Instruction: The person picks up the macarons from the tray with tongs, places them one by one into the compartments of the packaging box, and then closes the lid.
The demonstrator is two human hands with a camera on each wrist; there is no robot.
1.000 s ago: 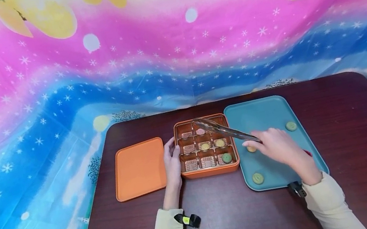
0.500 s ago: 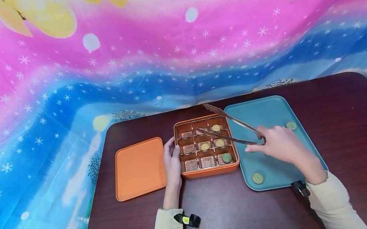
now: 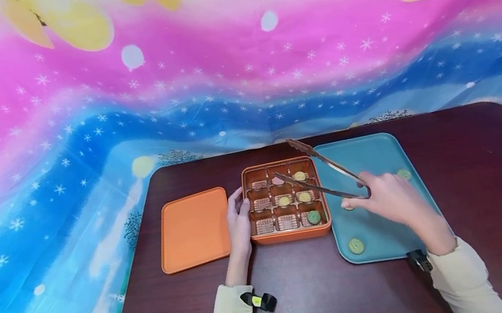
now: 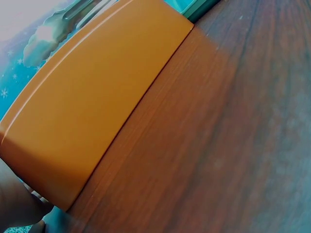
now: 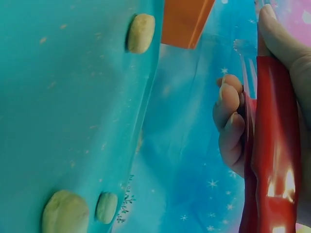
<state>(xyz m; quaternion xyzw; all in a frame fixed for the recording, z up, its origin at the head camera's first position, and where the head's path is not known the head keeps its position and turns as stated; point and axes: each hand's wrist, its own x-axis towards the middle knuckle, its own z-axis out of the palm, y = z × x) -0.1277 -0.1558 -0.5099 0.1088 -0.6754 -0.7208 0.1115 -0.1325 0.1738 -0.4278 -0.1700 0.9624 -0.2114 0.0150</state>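
Note:
An orange box (image 3: 291, 235) with a brown divided insert holds a pink cookie (image 3: 278, 180), several yellow ones (image 3: 304, 197) and a green one (image 3: 314, 217) at front right. My left hand (image 3: 239, 227) rests along the box's left side, fingers behind and thumb at the rim; the left wrist view has the box wall (image 4: 97, 97) beside it. My right hand (image 3: 395, 199) grips metal tongs (image 3: 337, 165) by red handles (image 5: 277, 145). The tongs' arms stand apart, nothing between them, one tip over the box and the other beyond its back right corner.
On the right, a teal tray (image 3: 365, 151) bears several round cookies, one (image 3: 356, 246) near its front left corner and one (image 3: 403, 174) near its right edge. An orange lid (image 3: 195, 229) lies left of the box. A patterned cloth (image 3: 236, 70) hangs behind the table.
The tongs have spread apart and a yellow cookie now shows in the back right compartment. My right hand has shifted slightly right; my left hand has stayed by the box.

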